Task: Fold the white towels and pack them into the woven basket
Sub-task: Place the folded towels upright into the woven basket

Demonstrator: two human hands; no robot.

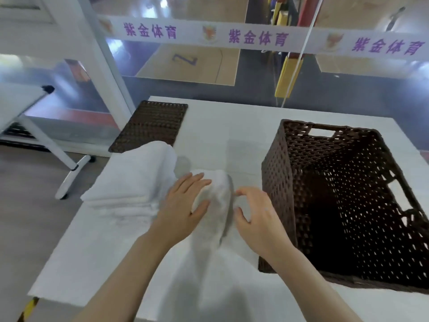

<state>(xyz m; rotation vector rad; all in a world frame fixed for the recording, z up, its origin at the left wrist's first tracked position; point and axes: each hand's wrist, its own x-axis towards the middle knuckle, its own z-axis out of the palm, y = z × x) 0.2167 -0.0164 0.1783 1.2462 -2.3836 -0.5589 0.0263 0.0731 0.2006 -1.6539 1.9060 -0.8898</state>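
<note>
Between towel stack [130,180] and basket [278,182], left hand [183,203] presses a towel [218,205], right hand [257,212] released.

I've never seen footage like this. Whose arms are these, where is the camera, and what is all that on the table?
No machine here: a person wears a camera on the head, looking down at their own bare arms. On the white table lie a stack of folded white towels, a flat dark woven lid and an open, seemingly empty dark brown woven basket. The left hand presses flat on a partly folded white towel; the right hand curls loosely at its edge.
</note>
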